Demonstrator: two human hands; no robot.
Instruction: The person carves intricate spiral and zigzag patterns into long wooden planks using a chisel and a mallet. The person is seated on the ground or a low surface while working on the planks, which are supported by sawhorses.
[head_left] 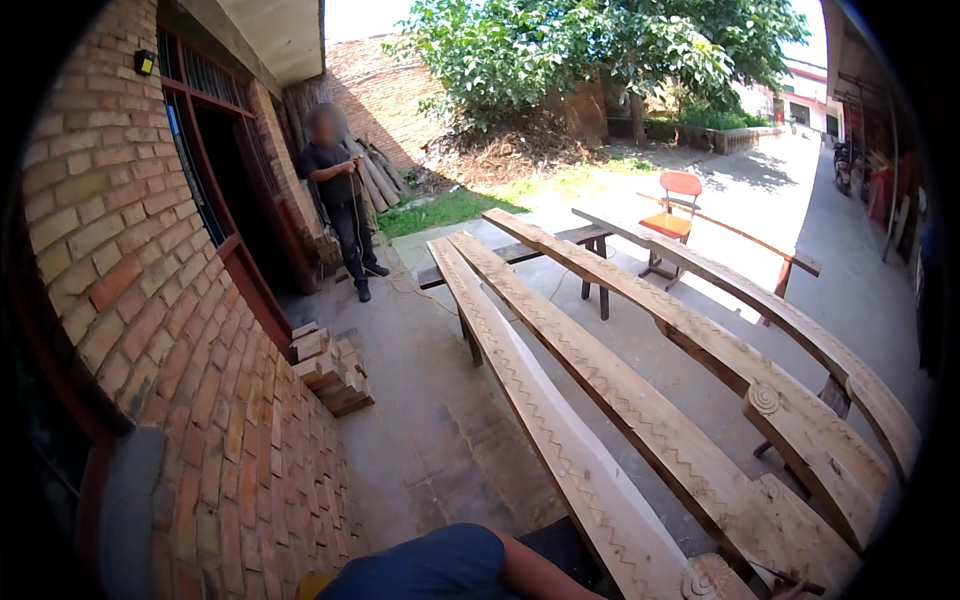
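At the bottom of the frame our arm in a blue sleeve [440, 570] comes in from the lower edge, bent at the elbow, with the bare forearm running toward the lower right. Only a sliver of our right hand [795, 585] shows at the bottom right corner, beside a thin dark pencil-like tool [785, 575] that lies on the end of a carved plank; we cannot tell whether the fingers are clenched on it or released. Our left hand is out of view. Three long carved wooden planks run from the lower right up toward the centre: the nearest plank [540, 400] with a zigzag pattern along its face, the middle plank [640, 400] touching it near the bottom, and the far plank [790, 320] a little apart. They rest on dark trestles [595, 275]. At upper left a person in dark clothes [340, 200] stands by a brick wall [150, 300], near a stack of bricks [330, 370]. An orange chair [675, 205] stands in the sunlit yard beyond.
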